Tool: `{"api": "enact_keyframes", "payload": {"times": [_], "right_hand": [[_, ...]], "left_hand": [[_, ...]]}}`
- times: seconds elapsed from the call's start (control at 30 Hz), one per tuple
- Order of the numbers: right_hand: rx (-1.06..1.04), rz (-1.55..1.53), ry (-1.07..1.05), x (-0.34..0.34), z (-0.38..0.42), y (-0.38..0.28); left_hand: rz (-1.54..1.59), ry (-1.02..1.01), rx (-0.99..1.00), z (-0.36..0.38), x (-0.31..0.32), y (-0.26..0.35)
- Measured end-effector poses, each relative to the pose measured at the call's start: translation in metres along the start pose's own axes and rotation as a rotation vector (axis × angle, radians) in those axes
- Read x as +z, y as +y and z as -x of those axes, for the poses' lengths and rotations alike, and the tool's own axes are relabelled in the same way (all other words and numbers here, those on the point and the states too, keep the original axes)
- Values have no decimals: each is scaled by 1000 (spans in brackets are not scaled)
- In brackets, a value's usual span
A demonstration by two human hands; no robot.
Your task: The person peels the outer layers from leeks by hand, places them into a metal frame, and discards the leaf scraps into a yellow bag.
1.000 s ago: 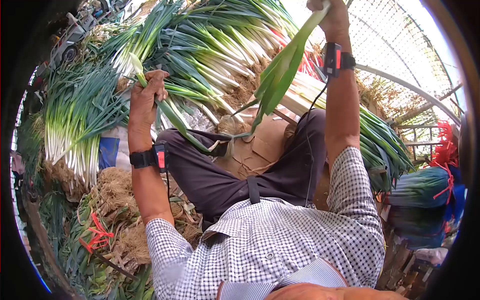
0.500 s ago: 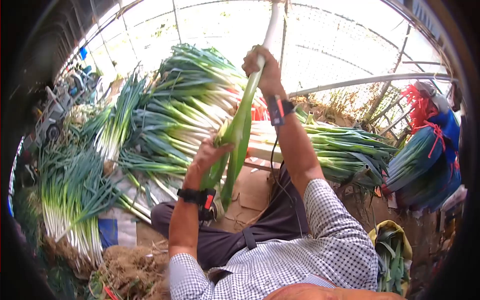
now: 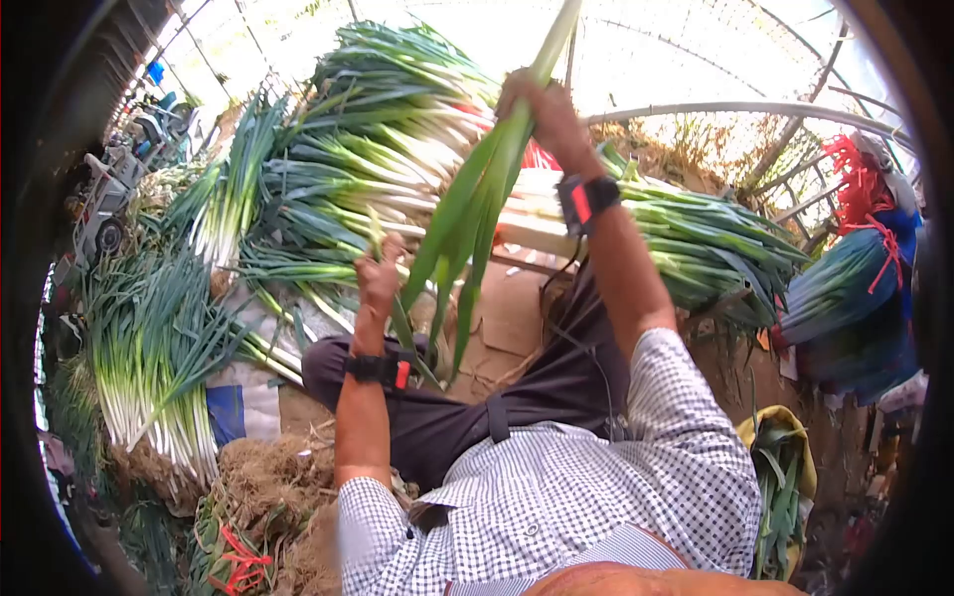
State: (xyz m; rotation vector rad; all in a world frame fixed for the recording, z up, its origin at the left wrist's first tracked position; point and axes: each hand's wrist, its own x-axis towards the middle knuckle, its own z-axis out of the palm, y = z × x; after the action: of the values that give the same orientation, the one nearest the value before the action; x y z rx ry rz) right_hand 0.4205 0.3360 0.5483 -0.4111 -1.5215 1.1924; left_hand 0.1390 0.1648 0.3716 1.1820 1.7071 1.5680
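My right hand (image 3: 542,109), raised at the top centre, is wrapped round a large green onion (image 3: 555,45). Its pale stem slants up past the frame's top edge. Below the fist its broad green leaves (image 3: 472,214) hang towards my lap. My left hand (image 3: 378,278) is lower and to the left, closed on a leaf strip (image 3: 400,328). A yellowish end pokes out above the fingers and a green length trails below. Between the left hand and the hanging leaves there is a gap. Dark bands with red marks are on both wrists.
A big heap of green onions (image 3: 388,139) lies ahead and left; more bunches (image 3: 149,358) stand at far left. Trimmed onions (image 3: 696,233) lie at right, near a wrapped blue bundle (image 3: 845,288). Brown roots (image 3: 273,477) pile beside my left knee. A yellow sack (image 3: 795,427) holds leaves.
My left hand has come away from the onion's leaves, to the left, with a strip in it. The right hand still grips the onion. The view has tilted a little.
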Motion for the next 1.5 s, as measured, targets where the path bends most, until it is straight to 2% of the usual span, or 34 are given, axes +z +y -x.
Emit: {"api": "enact_keyframes", "payload": {"times": [0.03, 0.07, 0.1, 0.13, 0.2, 0.23, 0.3, 0.37, 0.4, 0.43, 0.47, 0.5, 0.53, 0.57, 0.63, 0.67, 0.7, 0.73, 0.77, 0.8, 0.83, 0.9, 1.0, 1.1, 1.13, 1.23, 1.3, 1.37, 1.43, 1.47, 1.5], "right_hand": [[25, -70, 175, -9, -5, -41], [-39, -110, 194, -55, -23, -55], [-152, -88, 387, -36, -18, -127], [-245, -34, 409, -71, -26, -155], [-469, 383, 394, -148, -33, -220], [-576, 591, 376, -166, -40, -247], [-532, 864, 465, -158, -26, -291], [-508, 1225, 284, -167, -14, -321], [-464, 1367, 296, -172, -12, -317], [-401, 1869, -43, -217, -31, -326], [-253, 1773, 102, -199, -10, -303], [-116, 1652, 238, -176, 16, -266], [85, 1794, 150, -178, 25, -241], [-192, 2026, -223, -248, 38, -202], [294, 1857, -254, -292, 78, -116], [676, 1675, -134, -269, 91, -91], [703, 1558, -132, -279, 112, -58], [677, 1566, -201, -291, 130, -28], [786, 1366, -175, -292, 144, -13], [767, 1436, -261, -306, 156, 7], [762, 1393, -253, -310, 165, 21], [805, 1449, -299, -314, 173, 31], [775, 1330, -214, -311, 176, 31], [812, 1196, -204, -308, 175, 29], [737, 1170, -216, -308, 178, 29], [807, 1029, -250, -312, 180, 28], [957, 960, -395, -308, 169, 29], [917, 839, -437, -303, 164, 43], [914, 825, -494, -297, 155, 62], [935, 818, -521, -293, 150, 70], [959, 812, -550, -289, 144, 78]], "left_hand": [[30, 91, -55, 3, -4, 18], [92, 111, -85, -3, -9, 18], [60, 126, -56, -4, -9, 30], [60, 93, -58, -12, -7, 25], [11, -20, -70, -20, 9, 13], [-39, -104, -83, -19, 22, 8], [-263, -257, -62, -11, 54, -2], [-280, -531, -115, 11, 88, -4], [-317, -628, -62, 18, 107, -24], [-352, -716, -2, 25, 126, -46], [-353, -769, -56, 36, 140, -51], [-371, -793, 0, 42, 153, -67], [-415, -775, 50, 49, 162, -73], [-458, -750, 100, 52, 170, -77], [-397, -632, 30, 39, 182, -78], [-369, -576, -1, 27, 189, -78], [-394, -546, -51, 8, 196, -70], [-419, -516, -100, -15, 208, -63], [-419, -503, -106, -37, 225, -74], [-418, -491, -112, -56, 241, -86], [-566, -511, -109, -70, 257, -75], [-863, -553, -102, -88, 291, -57], [-1051, -638, -127, -99, 324, -61], [-991, -584, -97, -109, 341, -117], [-910, -554, -33, -101, 334, -106], [-657, -400, 374, -69, 303, -77], [-498, -652, 333, -31, 272, -46], [-492, -776, 293, 11, 249, -36], [-447, -861, 297, 34, 238, -29], [-517, -870, 248, 39, 236, -25], [-485, -815, 289, 41, 237, -25]]}}
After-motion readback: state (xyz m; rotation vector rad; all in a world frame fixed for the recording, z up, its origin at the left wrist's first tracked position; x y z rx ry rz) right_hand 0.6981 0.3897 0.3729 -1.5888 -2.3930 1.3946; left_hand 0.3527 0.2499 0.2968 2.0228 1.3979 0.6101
